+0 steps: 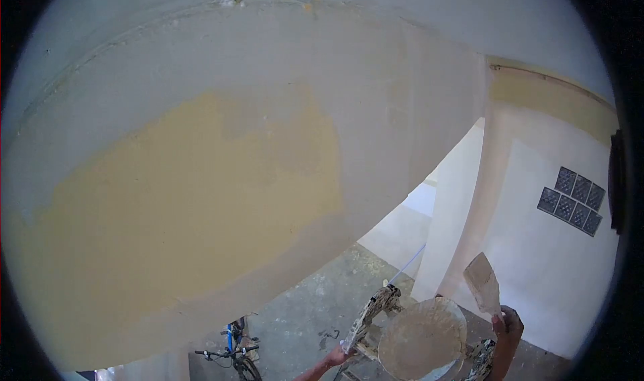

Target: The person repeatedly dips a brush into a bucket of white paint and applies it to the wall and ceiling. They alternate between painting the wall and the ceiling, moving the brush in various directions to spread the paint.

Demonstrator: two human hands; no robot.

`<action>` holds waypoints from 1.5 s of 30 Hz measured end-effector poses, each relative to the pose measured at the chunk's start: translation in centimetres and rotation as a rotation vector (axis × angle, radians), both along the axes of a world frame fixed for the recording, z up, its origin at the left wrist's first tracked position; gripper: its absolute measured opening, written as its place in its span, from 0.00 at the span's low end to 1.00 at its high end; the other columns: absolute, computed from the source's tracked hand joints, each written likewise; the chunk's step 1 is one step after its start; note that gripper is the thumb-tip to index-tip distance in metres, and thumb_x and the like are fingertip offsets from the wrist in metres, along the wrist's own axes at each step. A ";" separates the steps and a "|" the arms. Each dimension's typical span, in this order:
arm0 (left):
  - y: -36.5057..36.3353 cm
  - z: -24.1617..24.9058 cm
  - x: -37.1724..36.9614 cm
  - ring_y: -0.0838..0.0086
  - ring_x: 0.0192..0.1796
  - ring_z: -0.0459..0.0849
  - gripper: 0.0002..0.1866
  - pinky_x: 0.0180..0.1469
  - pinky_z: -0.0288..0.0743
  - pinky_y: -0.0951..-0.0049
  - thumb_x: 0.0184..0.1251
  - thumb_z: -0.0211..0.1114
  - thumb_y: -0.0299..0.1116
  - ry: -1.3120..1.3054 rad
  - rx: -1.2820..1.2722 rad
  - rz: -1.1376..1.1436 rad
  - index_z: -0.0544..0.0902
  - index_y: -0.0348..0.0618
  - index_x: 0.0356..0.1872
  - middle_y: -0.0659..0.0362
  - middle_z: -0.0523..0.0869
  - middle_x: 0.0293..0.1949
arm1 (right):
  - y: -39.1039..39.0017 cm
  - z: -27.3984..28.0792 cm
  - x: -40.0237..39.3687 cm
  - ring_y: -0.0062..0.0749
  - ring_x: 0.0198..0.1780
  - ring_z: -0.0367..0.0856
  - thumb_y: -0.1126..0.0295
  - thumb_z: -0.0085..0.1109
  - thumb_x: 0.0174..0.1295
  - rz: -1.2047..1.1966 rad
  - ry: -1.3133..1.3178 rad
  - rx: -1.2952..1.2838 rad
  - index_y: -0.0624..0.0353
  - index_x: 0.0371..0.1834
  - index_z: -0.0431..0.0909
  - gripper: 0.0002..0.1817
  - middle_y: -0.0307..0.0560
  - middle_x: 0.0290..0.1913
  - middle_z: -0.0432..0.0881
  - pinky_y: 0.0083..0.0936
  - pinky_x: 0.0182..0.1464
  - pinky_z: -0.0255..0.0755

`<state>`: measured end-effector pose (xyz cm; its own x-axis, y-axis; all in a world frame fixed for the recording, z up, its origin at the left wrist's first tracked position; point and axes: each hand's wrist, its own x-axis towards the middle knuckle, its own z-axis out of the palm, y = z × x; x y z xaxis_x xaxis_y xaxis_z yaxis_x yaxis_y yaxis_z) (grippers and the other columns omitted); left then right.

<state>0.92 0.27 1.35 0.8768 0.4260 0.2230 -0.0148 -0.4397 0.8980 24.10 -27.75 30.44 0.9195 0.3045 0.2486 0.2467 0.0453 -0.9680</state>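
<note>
Head view: the right hand (pixel 508 327) is low at the right edge, clenched round the handle of a trowel (pixel 483 284) whose flat blade, smeared with pale plaster, points up and a little left. The left hand (pixel 335 357) sits low in the middle, its fingers closed on the edge of a spattered ladder (pixel 371 317). Between the two hands, just below the blade, a round pan (pixel 422 339) caked in plaster rests on top of the ladder. Above and to the left, a big wall (pixel 201 180) fills most of the view: grey plaster round a wide yellow patch. Far below on the concrete floor stands a bicycle (pixel 235 354). On the right wall is a group of glass blocks (pixel 572 200).
</note>
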 end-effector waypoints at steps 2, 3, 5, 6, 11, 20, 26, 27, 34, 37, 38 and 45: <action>0.1 -0.4 0.0 0.61 0.53 0.65 0.23 0.54 0.57 0.70 0.53 0.54 0.36 0.009 -0.007 -0.010 0.66 0.39 0.51 0.50 0.69 0.51 | 0.2 -0.1 0.2 0.15 0.23 0.64 0.73 0.57 0.39 -0.024 0.008 0.021 0.64 0.34 0.71 0.16 0.35 0.21 0.68 0.11 0.27 0.59; 0.0 -0.7 0.0 0.60 0.53 0.65 0.23 0.54 0.57 0.69 0.53 0.54 0.36 0.031 0.052 0.018 0.65 0.40 0.51 0.50 0.69 0.51 | 0.0 -0.2 0.2 0.15 0.23 0.65 0.73 0.57 0.38 -0.012 0.008 -0.023 0.64 0.35 0.70 0.17 0.35 0.21 0.68 0.11 0.27 0.59; 0.3 -1.2 -0.2 0.59 0.54 0.65 0.23 0.55 0.57 0.69 0.53 0.54 0.37 0.052 0.110 0.064 0.65 0.40 0.51 0.50 0.69 0.50 | -0.1 -0.5 0.3 0.15 0.23 0.65 0.73 0.58 0.36 0.016 0.005 -0.068 0.64 0.36 0.70 0.19 0.35 0.21 0.68 0.10 0.27 0.59; 0.4 -0.7 -0.4 0.59 0.54 0.64 0.24 0.55 0.56 0.69 0.53 0.54 0.38 0.267 0.116 0.035 0.64 0.40 0.52 0.49 0.69 0.51 | -0.2 -0.8 0.5 0.18 0.25 0.66 0.73 0.58 0.35 0.008 0.012 -0.132 0.63 0.35 0.71 0.19 0.37 0.22 0.69 0.13 0.28 0.61; 0.5 -2.7 -0.2 0.57 0.54 0.63 0.26 0.55 0.56 0.68 0.53 0.54 0.39 0.099 0.120 0.010 0.62 0.38 0.52 0.49 0.68 0.51 | -0.8 0.3 0.0 0.23 0.31 0.71 0.60 0.60 0.42 -0.110 -0.455 -0.520 0.62 0.36 0.74 0.20 0.45 0.29 0.77 0.22 0.35 0.66; -0.2 0.9 -0.4 0.60 0.47 0.71 0.16 0.49 0.63 0.65 0.48 0.54 0.36 -0.015 0.193 0.064 0.74 0.41 0.39 0.53 0.76 0.41 | -0.7 -1.2 -0.7 0.44 0.46 0.67 0.64 0.66 0.35 -0.348 -0.263 -0.685 0.61 0.41 0.71 0.26 0.54 0.46 0.67 0.35 0.47 0.63; -0.8 1.4 -0.4 0.60 0.43 0.74 0.15 0.44 0.66 0.68 0.49 0.52 0.31 0.012 0.088 0.158 0.73 0.40 0.41 0.52 0.76 0.39 | -0.4 -0.3 -0.7 0.43 0.38 0.73 0.61 0.65 0.35 -0.278 -0.407 -0.627 0.58 0.33 0.76 0.20 0.50 0.36 0.76 0.33 0.43 0.65; -0.6 0.9 -0.3 0.60 0.42 0.74 0.15 0.44 0.66 0.68 0.50 0.52 0.32 -0.019 0.009 0.113 0.72 0.40 0.41 0.53 0.76 0.39 | -0.2 -0.3 -0.6 0.42 0.36 0.75 0.61 0.65 0.35 -0.228 -0.420 -0.549 0.58 0.31 0.76 0.19 0.49 0.34 0.77 0.32 0.41 0.66; -0.7 2.1 -0.7 0.64 0.48 0.71 0.17 0.49 0.62 0.69 0.55 0.49 0.34 0.083 -0.096 0.085 0.69 0.38 0.46 0.53 0.74 0.44 | 0.5 0.2 -1.3 0.38 0.32 0.76 0.64 0.63 0.36 -0.115 -0.798 -0.939 0.57 0.30 0.76 0.16 0.45 0.30 0.78 0.28 0.35 0.69; -0.8 0.8 -1.0 0.59 0.43 0.73 0.20 0.46 0.64 0.67 0.53 0.50 0.40 0.116 -0.076 0.110 0.70 0.38 0.44 0.52 0.76 0.39 | 1.1 0.6 -1.0 0.31 0.32 0.76 0.68 0.61 0.36 0.239 -0.696 -1.047 0.56 0.31 0.76 0.15 0.42 0.29 0.77 0.26 0.33 0.70; -0.8 0.9 -0.9 0.58 0.44 0.73 0.19 0.46 0.64 0.67 0.52 0.51 0.38 0.074 -0.099 0.125 0.71 0.38 0.43 0.51 0.76 0.40 | 1.2 0.4 -1.0 0.31 0.32 0.76 0.68 0.61 0.36 0.250 -0.692 -1.055 0.56 0.31 0.76 0.15 0.42 0.29 0.77 0.26 0.33 0.70; -0.9 2.6 -0.2 0.58 0.45 0.73 0.18 0.47 0.64 0.68 0.50 0.54 0.32 -0.013 -0.046 0.098 0.71 0.37 0.43 0.51 0.75 0.41 | 1.9 -0.1 -0.6 0.32 0.30 0.74 0.69 0.62 0.33 0.444 -0.851 -1.386 0.57 0.26 0.76 0.13 0.41 0.25 0.73 0.27 0.30 0.69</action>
